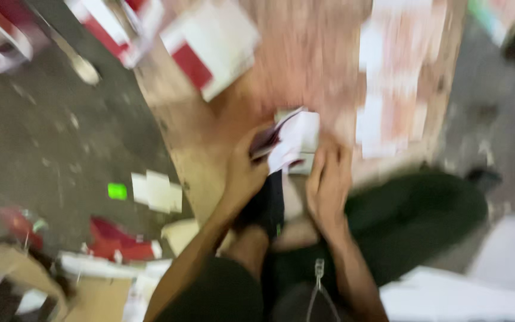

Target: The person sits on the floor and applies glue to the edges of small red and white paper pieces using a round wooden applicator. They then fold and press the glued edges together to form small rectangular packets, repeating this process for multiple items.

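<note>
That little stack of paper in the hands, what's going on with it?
Seen from above, a seated person holds a small stack of white and dark red paper pieces at the edge of a brown board. The left hand grips the stack's side and the right hand rests against it from below. More white and red pieces lie on the board, and paper scraps litter the grey floor. The picture is blurred, so finer detail is lost.

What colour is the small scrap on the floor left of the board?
Bright green scrap, head view, though blurred.
</note>
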